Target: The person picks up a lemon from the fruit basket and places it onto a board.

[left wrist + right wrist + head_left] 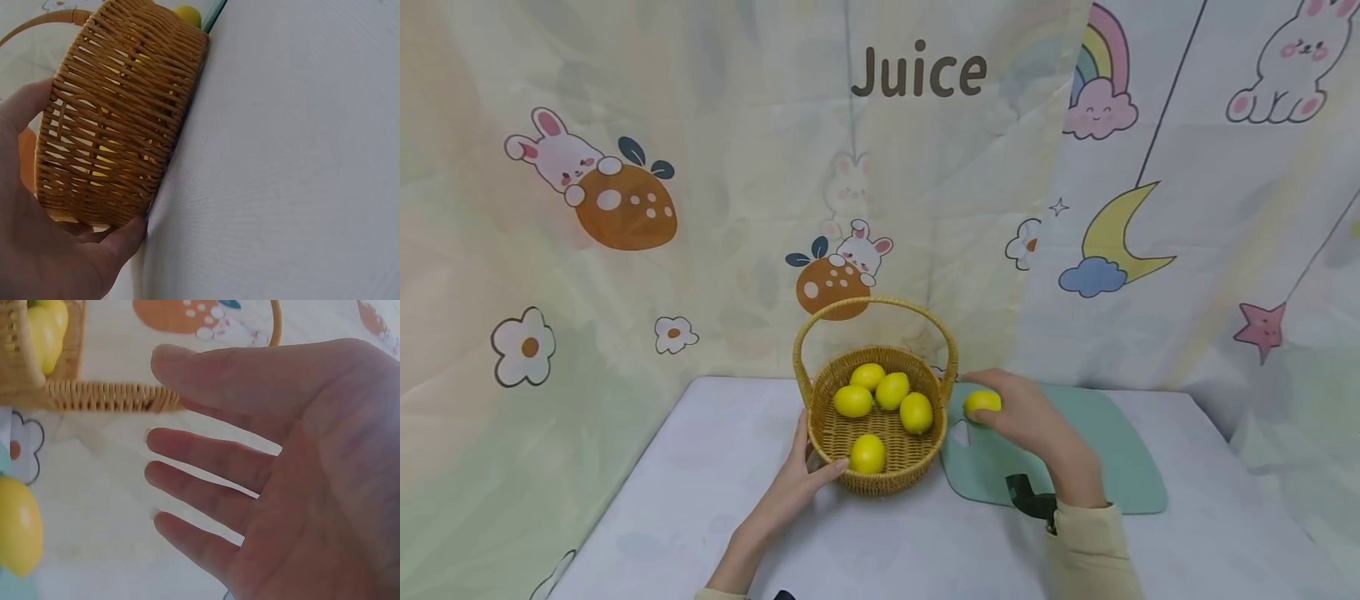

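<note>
A round wicker basket [880, 483] with a tall arched handle stands on the table and holds several yellow lemons [853, 401]. My left hand [796, 483] grips its near left side, thumb at the front and fingers round the side; the left wrist view shows the hand against the woven wall [119, 119]. One more lemon [981, 403] lies on a pale green cutting board [1120, 450] right of the basket. Beside and over that lemon is my right hand [1030, 417]. In the right wrist view its fingers are extended and apart from the lemon [20, 526], with nothing held.
The white table [700, 450] ends at a hanging cloth [737, 208] printed with rabbits, flowers, a moon and the word "Juice". The basket's handle [950, 350] rises close to my right hand. The board's left end lies close against the basket.
</note>
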A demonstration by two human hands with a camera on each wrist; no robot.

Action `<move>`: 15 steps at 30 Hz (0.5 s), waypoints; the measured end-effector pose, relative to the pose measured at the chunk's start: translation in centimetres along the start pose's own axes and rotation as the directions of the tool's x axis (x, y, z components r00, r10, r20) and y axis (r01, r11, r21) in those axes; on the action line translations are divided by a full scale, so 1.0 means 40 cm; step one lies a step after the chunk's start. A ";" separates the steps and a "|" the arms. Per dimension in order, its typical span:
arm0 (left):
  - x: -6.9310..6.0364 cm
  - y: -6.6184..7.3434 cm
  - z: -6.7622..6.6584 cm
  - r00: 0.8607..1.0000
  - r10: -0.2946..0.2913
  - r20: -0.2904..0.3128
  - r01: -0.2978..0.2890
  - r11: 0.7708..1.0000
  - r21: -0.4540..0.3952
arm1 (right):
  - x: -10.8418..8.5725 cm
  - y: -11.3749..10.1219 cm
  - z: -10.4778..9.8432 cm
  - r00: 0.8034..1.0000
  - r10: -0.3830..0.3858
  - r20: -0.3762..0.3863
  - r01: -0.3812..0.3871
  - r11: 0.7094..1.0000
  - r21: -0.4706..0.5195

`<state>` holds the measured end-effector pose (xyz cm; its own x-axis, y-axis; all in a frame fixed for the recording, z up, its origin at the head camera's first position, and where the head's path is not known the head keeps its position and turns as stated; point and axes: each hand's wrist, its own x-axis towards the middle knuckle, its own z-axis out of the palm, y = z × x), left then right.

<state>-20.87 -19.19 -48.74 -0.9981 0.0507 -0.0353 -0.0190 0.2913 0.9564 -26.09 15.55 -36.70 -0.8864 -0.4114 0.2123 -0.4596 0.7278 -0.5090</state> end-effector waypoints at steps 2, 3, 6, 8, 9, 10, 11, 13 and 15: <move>-0.001 -0.001 -0.001 1.000 0.002 0.000 -0.002 1.000 0.010 | -0.001 -0.014 0.007 1.000 -0.013 0.011 0.013 1.000 -0.006; -0.002 -0.003 -0.001 1.000 0.001 -0.003 -0.001 1.000 0.013 | -0.001 -0.021 0.012 1.000 -0.017 0.021 0.017 1.000 -0.004; -0.002 -0.007 -0.003 1.000 -0.001 -0.010 0.002 1.000 0.023 | 0.004 -0.043 0.030 0.998 -0.033 0.058 0.032 0.999 0.011; -0.002 -0.009 -0.003 1.000 -0.003 -0.010 0.003 1.000 0.027 | 0.010 -0.055 0.045 0.996 -0.038 0.075 0.036 0.999 0.019; -0.002 -0.009 -0.003 1.000 -0.003 -0.007 0.003 1.000 0.027 | 0.012 -0.060 0.054 0.996 -0.036 0.080 0.034 0.999 0.022; -0.001 -0.010 -0.002 1.000 -0.004 -0.005 0.004 1.000 0.028 | 0.015 -0.064 0.062 0.996 -0.035 0.084 0.033 0.999 0.029; -0.002 -0.009 -0.002 1.000 -0.005 -0.003 0.005 1.000 0.028 | 0.018 -0.067 0.071 0.996 -0.037 0.084 0.035 0.999 0.031; -0.001 -0.007 0.000 1.000 -0.008 -0.001 0.008 1.000 0.028 | 0.024 -0.074 0.088 0.996 -0.035 0.083 0.031 0.999 0.042; 0.000 -0.004 0.001 1.000 -0.005 0.003 0.005 1.000 0.030 | 0.030 -0.078 0.105 0.996 -0.038 0.078 0.034 0.998 0.052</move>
<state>-20.88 -19.19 -48.92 -0.9978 0.0525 -0.0411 -0.0221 0.3197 0.9473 -25.49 10.47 -38.34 -0.8615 -0.4800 0.1659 -0.4859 0.6841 -0.5439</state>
